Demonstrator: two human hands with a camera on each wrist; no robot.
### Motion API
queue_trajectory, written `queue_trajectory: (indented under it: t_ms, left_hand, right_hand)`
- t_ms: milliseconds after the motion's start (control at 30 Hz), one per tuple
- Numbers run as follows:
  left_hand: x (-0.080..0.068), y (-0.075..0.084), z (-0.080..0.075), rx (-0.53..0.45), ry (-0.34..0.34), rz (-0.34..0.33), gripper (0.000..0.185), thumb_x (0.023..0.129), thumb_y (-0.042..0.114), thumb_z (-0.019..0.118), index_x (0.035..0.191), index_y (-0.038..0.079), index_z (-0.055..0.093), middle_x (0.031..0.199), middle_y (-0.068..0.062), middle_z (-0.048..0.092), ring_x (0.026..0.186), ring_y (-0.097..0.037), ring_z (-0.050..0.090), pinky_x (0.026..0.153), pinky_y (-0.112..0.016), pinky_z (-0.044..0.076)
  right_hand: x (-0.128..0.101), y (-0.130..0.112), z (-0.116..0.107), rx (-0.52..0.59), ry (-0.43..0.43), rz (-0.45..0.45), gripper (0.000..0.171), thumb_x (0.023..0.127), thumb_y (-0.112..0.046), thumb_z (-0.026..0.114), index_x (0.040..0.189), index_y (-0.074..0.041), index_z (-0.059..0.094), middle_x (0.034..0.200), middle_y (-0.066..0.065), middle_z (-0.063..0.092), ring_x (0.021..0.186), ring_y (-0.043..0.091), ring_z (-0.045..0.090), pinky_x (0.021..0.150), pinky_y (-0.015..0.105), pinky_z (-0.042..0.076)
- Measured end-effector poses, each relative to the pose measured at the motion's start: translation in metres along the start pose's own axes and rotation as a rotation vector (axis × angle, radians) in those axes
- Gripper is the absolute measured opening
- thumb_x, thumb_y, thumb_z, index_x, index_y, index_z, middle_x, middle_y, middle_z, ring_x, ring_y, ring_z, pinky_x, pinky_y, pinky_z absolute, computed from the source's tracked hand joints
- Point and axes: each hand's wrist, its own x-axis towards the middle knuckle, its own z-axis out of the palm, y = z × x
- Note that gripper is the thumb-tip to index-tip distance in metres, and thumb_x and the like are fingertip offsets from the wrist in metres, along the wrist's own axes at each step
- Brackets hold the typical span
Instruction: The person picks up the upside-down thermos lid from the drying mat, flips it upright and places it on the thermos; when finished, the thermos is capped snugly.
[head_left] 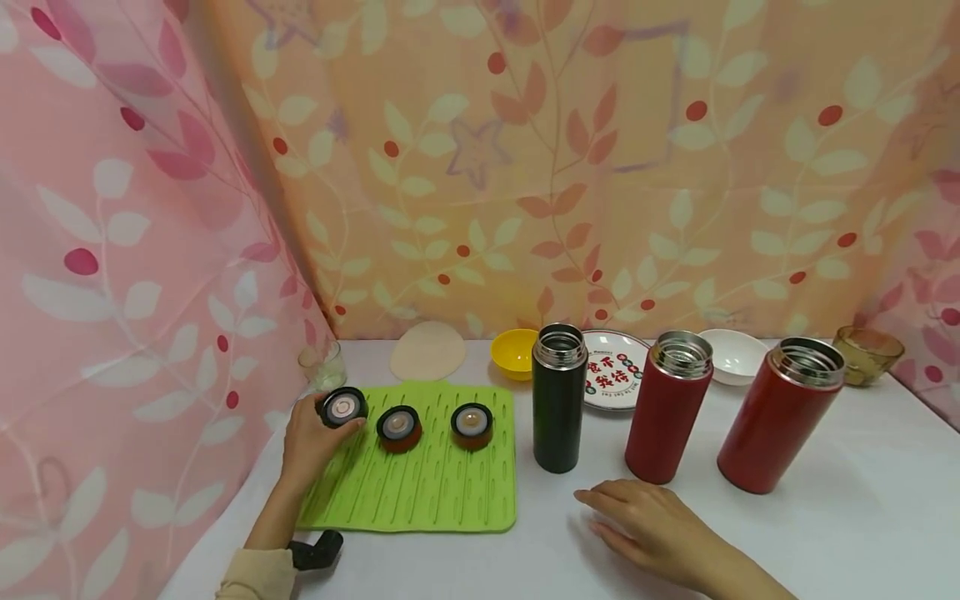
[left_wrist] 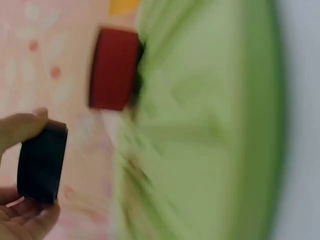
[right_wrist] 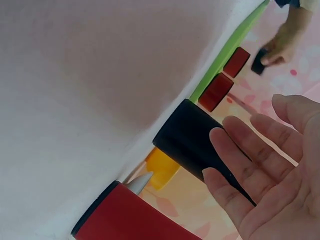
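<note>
My left hand [head_left: 311,442] grips a black flask lid [head_left: 342,407] at the far left of the green ribbed mat [head_left: 420,492]; the left wrist view shows that black lid [left_wrist: 42,160] pinched between thumb and fingers. Two red lids [head_left: 398,428] [head_left: 472,426] lie on the mat beside it. A black flask [head_left: 558,398] and two red flasks [head_left: 667,407] [head_left: 780,414] stand open on the white table. My right hand [head_left: 648,525] hovers flat and empty in front of the flasks, its fingers [right_wrist: 250,150] straight near the black flask [right_wrist: 192,140].
A small glass [head_left: 322,365], a beige round pad [head_left: 429,350], a yellow bowl [head_left: 513,353], a printed plate [head_left: 617,371], a white bowl [head_left: 733,356] and an amber glass bowl [head_left: 867,354] line the back. Floral curtains hang behind and at the left.
</note>
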Motion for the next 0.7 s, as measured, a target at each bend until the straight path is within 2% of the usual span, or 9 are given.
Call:
queue_trajectory:
  t_ms: [167,333,433,567,633,700]
  left_hand:
    - [-0.010,0.044,0.003,-0.072,0.062,0.201,0.074,0.065,0.017,0.083,0.125,-0.002,0.045,0.117,-0.020,0.048,0.108,-0.034,0.048,0.089,-0.050,0.042]
    - [-0.028,0.086,0.005,-0.131,0.086,0.417,0.075,0.058,0.013,0.087,0.123,0.002,0.050,0.115,-0.013,0.050,0.105,-0.025,0.052,0.087,-0.044,0.047]
    - [-0.039,0.105,0.007,-0.174,0.070,0.527,0.078,0.058,0.015,0.087,0.126,0.005,0.051,0.116,-0.009,0.051,0.107,-0.019,0.051,0.091,-0.031,0.047]
    - [-0.051,0.125,0.009,-0.253,0.020,0.644,0.080,0.059,0.019,0.086,0.130,0.010,0.050,0.117,-0.005,0.052,0.108,-0.016,0.052,0.094,-0.014,0.041]
    - [-0.056,0.135,0.010,-0.303,-0.019,0.683,0.080,0.060,0.020,0.086,0.131,0.011,0.049,0.119,-0.006,0.052,0.108,-0.016,0.052,0.095,-0.014,0.042]
    - [-0.061,0.145,0.011,-0.348,-0.068,0.694,0.080,0.061,0.022,0.085,0.131,0.012,0.048,0.123,-0.005,0.052,0.110,-0.015,0.053,0.096,-0.016,0.043]
  right_hand:
    - [0.000,-0.001,-0.003,-0.003,0.014,0.013,0.039,0.081,-0.027,0.069,0.119,-0.023,0.062,0.104,-0.008,0.067,0.092,0.010,0.063,0.075,0.034,0.056]
    - [0.002,-0.003,-0.006,0.013,0.023,0.014,0.042,0.080,-0.025,0.070,0.121,-0.022,0.061,0.105,-0.006,0.066,0.093,0.010,0.063,0.076,0.032,0.056]
    - [0.005,-0.005,-0.008,0.022,0.062,-0.011,0.045,0.078,-0.023,0.072,0.121,-0.022,0.060,0.106,-0.007,0.066,0.092,0.008,0.063,0.075,0.028,0.056]
    - [0.010,-0.008,-0.013,0.017,0.159,-0.074,0.045,0.082,-0.028,0.069,0.125,-0.023,0.057,0.108,-0.007,0.065,0.093,0.008,0.064,0.073,0.026,0.056]
    - [0.013,-0.011,-0.016,0.023,0.213,-0.086,0.045,0.084,-0.033,0.066,0.127,-0.024,0.055,0.110,-0.007,0.065,0.094,0.009,0.064,0.073,0.026,0.056]
    - [0.017,-0.014,-0.020,0.030,0.270,-0.088,0.049,0.084,-0.037,0.065,0.129,-0.024,0.053,0.112,-0.006,0.064,0.095,0.011,0.064,0.073,0.026,0.056]
